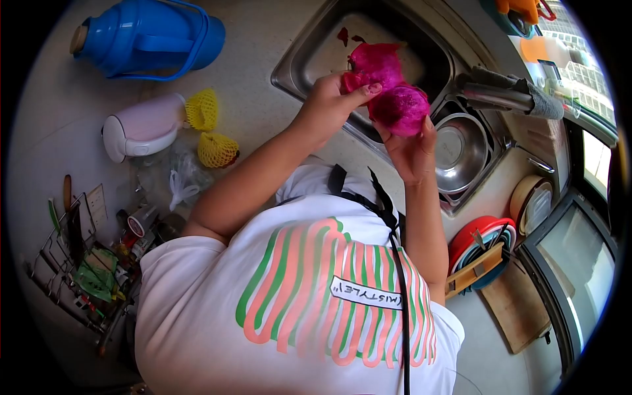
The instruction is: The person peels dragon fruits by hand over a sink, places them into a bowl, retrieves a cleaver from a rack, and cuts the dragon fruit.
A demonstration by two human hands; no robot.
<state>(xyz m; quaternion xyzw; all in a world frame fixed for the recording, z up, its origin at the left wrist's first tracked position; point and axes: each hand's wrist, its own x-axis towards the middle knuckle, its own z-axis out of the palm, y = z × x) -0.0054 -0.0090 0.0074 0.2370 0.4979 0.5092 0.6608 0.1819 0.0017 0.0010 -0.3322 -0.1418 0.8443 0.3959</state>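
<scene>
Over the sink point(284, 74) both hands hold a dragon fruit point(399, 110) with deep magenta flesh. My left hand point(339, 99) pinches a broad flap of its pink peel point(376, 60), thumb pressed on top. The peel spreads away from the rounded flesh and seems still joined to it; the contact is partly hidden. From below, my right hand point(411, 148) cups the flesh, its fingers around the near side. Small dark-red peel scraps point(343, 36) lie in the sink basin beyond the fruit.
A metal bowl point(459, 148) sits in the smaller basin at right. On the left counter are a blue thermos point(155, 41), a pink-white appliance point(146, 128), yellow foam nets point(202, 110) and a plastic bag point(184, 183). Stacked basins point(464, 240) stand at lower right.
</scene>
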